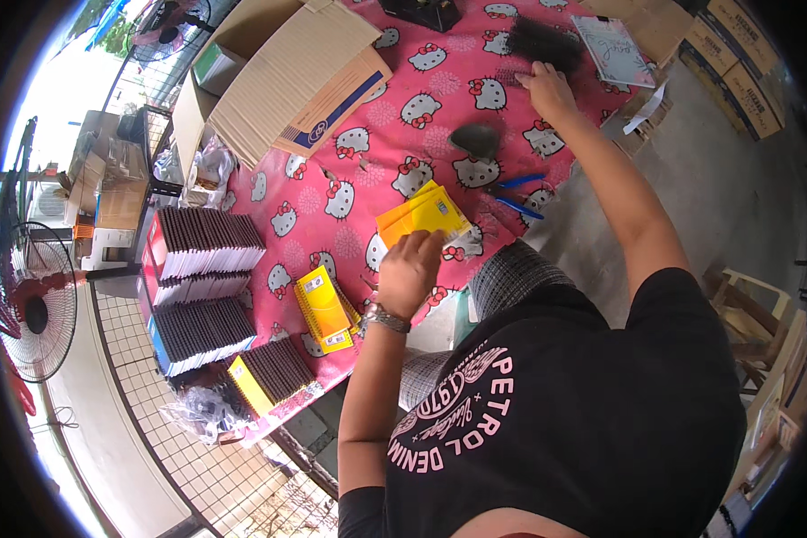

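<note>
My left hand (410, 271) is closed at the near edge of some yellow notebooks (420, 213), which lie slightly fanned on the pink cloth. Its fingers curl over that edge, and the fingertips are partly hidden. Farther off, my right arm stretches out to the far right of the table. There my right hand (549, 90) pinches a dark, comb-like binding wire (508, 77) beside a pile of black binding wires (544, 45). Blue-handled pliers (520, 197) lie right of the notebooks, and a dark, rounded piece (475, 141) sits beyond them.
Wire-bound notebooks stand in stacked rows (208, 242) along the left edge, with yellow ones (323, 309) nearer. A cardboard box (296, 76) takes up the far left. A printed cover (613, 50) lies at the far right. Standing fan (36, 312) at left; cartons (735, 63) on the right floor.
</note>
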A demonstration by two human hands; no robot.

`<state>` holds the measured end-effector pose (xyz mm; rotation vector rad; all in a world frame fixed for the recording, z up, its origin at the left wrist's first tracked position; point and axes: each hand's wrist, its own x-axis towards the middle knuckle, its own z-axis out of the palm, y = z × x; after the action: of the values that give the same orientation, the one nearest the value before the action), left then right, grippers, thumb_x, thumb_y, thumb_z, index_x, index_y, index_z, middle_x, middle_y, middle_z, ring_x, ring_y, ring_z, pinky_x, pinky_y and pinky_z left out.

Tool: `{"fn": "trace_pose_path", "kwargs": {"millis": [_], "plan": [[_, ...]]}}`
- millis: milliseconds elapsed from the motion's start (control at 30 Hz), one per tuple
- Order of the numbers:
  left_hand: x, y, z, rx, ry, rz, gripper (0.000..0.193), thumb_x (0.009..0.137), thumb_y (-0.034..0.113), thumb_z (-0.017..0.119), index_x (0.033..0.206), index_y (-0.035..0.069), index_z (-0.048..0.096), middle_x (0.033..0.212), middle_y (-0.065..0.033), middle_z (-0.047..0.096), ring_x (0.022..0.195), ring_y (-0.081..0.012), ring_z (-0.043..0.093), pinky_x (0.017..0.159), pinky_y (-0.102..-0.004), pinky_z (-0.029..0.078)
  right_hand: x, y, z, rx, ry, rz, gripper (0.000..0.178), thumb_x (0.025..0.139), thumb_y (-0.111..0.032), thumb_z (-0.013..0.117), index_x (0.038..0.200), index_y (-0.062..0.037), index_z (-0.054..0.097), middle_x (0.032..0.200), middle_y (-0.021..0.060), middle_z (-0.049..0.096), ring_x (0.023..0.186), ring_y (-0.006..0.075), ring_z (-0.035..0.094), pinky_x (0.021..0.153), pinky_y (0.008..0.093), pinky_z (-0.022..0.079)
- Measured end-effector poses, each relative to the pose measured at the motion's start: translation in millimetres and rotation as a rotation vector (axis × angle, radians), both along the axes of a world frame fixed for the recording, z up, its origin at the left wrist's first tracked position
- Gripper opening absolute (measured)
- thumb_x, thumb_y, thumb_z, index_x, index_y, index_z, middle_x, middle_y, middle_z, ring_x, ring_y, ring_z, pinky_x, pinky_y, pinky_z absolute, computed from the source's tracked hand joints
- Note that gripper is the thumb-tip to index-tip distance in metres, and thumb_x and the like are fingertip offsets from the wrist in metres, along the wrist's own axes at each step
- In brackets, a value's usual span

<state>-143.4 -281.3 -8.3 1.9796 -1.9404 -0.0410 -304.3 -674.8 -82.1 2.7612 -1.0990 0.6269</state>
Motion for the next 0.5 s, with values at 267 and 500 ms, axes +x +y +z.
{"fn": "trace_pose_path", "kwargs": {"millis": [267, 500], "plan": [[21, -31, 1, -0.141, -0.202, 0.264, 0.024, 0.087, 0.015, 0.059, 0.109, 0.006, 0.054, 0.096, -0.0123, 0.061, 0.095, -0.0333, 0.058, 0.096, -0.0485, 0.04, 40, 142, 50, 0.807, -0.77, 0.297, 0.025, 0.095, -0.021, 0.051, 0.111, -0.002, 0.055, 0.118, 0.0204, 0.057, 0.112, 0.0349, 0.053, 0.1, 0.0438, 0.04], [20, -43, -6, -0.185, -0.184, 0.322, 0.019, 0.094, 0.018, 0.058, 0.109, 0.006, 0.054, 0.096, -0.0118, 0.06, 0.092, -0.0325, 0.057, 0.089, -0.0468, 0.04, 47, 278, 35, 1.086, -0.783, 0.554, 0.06, 0.105, -0.037, 0.041, 0.145, 0.008, 0.037, 0.142, 0.0255, 0.047, 0.137, 0.0315, 0.042, 0.115, 0.0365, 0.029]]}}
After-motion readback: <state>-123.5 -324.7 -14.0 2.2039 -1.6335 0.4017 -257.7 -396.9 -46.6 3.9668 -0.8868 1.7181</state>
